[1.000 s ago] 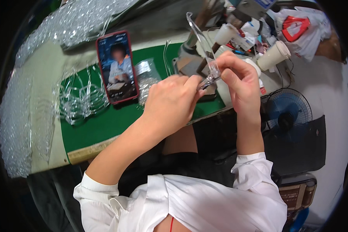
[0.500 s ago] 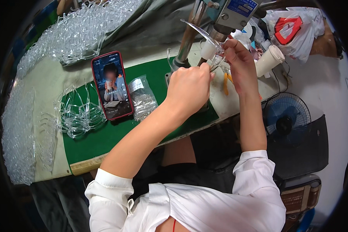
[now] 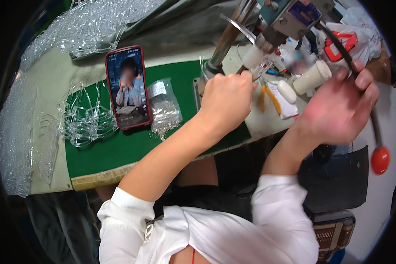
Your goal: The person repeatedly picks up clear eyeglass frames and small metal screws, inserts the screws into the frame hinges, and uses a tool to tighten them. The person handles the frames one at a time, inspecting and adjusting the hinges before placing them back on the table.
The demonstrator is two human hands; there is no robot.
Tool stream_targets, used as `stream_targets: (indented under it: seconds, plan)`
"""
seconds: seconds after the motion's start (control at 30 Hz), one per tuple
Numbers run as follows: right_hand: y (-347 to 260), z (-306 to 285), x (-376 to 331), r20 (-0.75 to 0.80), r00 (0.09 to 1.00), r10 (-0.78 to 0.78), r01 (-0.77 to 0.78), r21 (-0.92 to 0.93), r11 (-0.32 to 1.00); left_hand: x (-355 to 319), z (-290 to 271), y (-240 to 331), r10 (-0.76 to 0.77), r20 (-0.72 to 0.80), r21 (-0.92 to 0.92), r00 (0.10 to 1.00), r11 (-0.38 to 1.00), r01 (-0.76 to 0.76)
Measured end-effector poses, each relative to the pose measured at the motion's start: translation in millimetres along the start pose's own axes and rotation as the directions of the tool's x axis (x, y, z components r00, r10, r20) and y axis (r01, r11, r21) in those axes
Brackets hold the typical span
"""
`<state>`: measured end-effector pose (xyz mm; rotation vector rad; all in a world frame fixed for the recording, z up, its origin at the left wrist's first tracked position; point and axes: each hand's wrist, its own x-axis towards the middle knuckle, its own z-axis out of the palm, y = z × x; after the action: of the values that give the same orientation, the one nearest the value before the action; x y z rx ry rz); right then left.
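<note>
My left hand [image 3: 229, 100] is closed on a clear plastic eyeglass frame [image 3: 238, 27] under the head of a hand press [image 3: 290, 24]. One of the frame's temples sticks up beside the press column; the part in my fingers is mostly hidden by the hand. At the right, my right hand [image 3: 342, 108], smeared by motion, has its fingers hooked over the press's dark lever [image 3: 375, 127], which ends in a red knob [image 3: 380, 160]. The press's white sleeve [image 3: 252, 57] is just above the eyeglass frame.
On the green mat [image 3: 132, 154] are a phone [image 3: 130, 88] playing video, a bag of small metal parts [image 3: 165, 105] and several clear frames [image 3: 86, 123]. Frames pile up at the left [image 3: 15, 145] and back [image 3: 88, 33]. A white cup [image 3: 312, 78] and yellow-handled pliers [image 3: 273, 100] lie near the press.
My right hand has left the eyeglass frame and moved right onto the lever, which has come into view. My left hand stays on the frame by the press; the view has shifted slightly.
</note>
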<state>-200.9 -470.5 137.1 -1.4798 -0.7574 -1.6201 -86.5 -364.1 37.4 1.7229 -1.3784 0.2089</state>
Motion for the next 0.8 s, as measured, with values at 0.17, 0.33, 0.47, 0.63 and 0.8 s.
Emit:
stream_targets:
  seconds: [0.17,0.33,0.47,0.63,0.8]
  plan:
    - [-1.0,4.0,56.7,-0.062,0.975,0.212,-0.218,-0.118,0.969,5.0,-3.4,-12.9,0.028,-0.035,0.005,0.999,1.0,-0.028]
    - [9.9,34.3,-7.2,-0.251,0.946,0.205,-0.294,-0.401,0.868,-58.9,-64.2,-37.3,-0.101,0.031,-0.4,0.994,0.91,0.105]
    - [-8.1,10.9,-146.8,-0.268,0.767,0.584,-0.634,-0.46,0.621,-184.8,-171.5,-62.9,-0.344,0.01,-0.729,0.939,0.64,0.243]
    - [-19.7,7.9,-194.1,-0.276,0.648,0.71,-0.742,-0.438,0.508,-329.7,-313.1,-74.0,-0.685,-0.222,-0.673,0.694,0.623,0.4]
    - [-2.7,42.6,-186.1,-0.165,0.647,0.744,-0.744,-0.352,0.568,-342.6,-319.4,-109.5,-0.755,-0.255,-0.812,0.604,0.507,0.29]
